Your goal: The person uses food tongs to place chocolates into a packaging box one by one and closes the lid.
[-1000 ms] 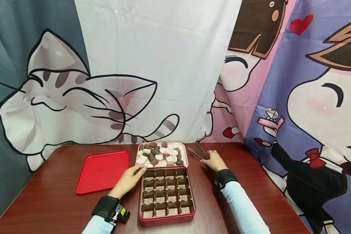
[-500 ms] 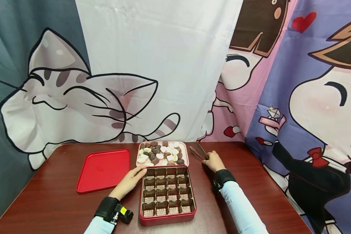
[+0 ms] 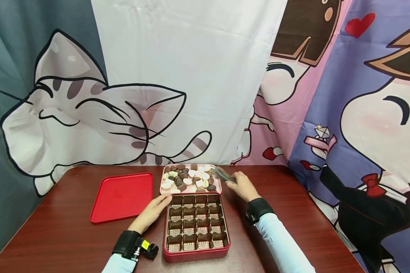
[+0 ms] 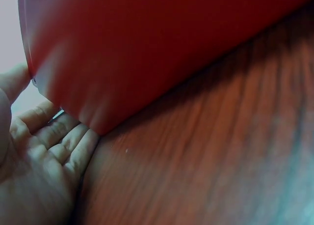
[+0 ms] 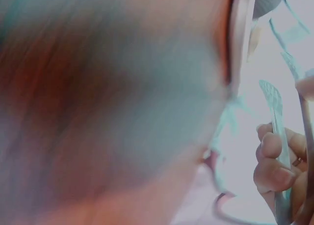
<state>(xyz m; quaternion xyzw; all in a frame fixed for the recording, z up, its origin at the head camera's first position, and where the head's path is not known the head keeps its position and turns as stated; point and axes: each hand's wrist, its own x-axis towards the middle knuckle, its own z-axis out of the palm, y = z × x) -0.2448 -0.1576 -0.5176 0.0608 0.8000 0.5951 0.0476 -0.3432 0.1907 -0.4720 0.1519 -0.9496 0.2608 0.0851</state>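
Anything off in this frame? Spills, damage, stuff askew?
Nothing stands out. Chocolates sit inside the pink tray, the red tin lies flat with empty slots, and its lid rests flat beside it.

Right-wrist view blurred; tongs (image 5: 274,136) edge-cropped

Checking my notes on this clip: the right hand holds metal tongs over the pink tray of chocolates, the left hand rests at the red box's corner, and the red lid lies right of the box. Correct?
Not quite. The head view shows the red lid left of the red box, not right. The rest stands: right hand holds the tongs by the pink tray; left hand at the box's corner.
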